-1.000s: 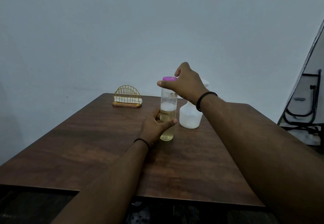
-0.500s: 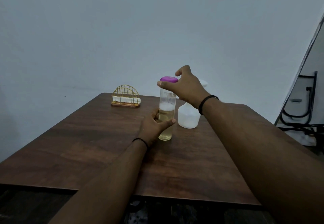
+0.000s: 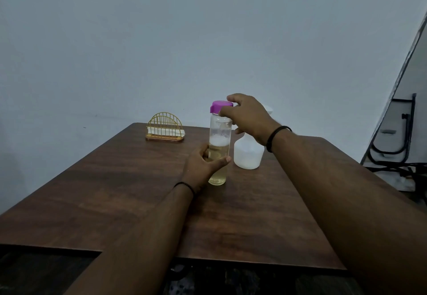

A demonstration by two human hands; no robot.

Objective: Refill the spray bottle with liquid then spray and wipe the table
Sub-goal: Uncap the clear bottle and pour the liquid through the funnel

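A tall clear bottle (image 3: pixel 219 137) of yellowish liquid with foam on top stands upright on the dark wooden table (image 3: pixel 129 193). My left hand (image 3: pixel 203 167) is wrapped around its lower half. Fingers of my right hand (image 3: pixel 247 119) grip its purple cap (image 3: pixel 219 105) from the right side. Just behind and to the right stands the white translucent spray bottle (image 3: pixel 248 156); my right wrist hides its upper part, and only a bit of its white top (image 3: pixel 269 109) shows.
A gold wire napkin holder (image 3: pixel 165 127) with white napkins sits at the table's far left edge. A plain wall stands behind the table. Black metal frames (image 3: pixel 397 137) lean off to the right of the table.
My right hand has shifted from lying over the purple cap to gripping its side, leaving more of the cap showing. The left hand and bottle stay put.
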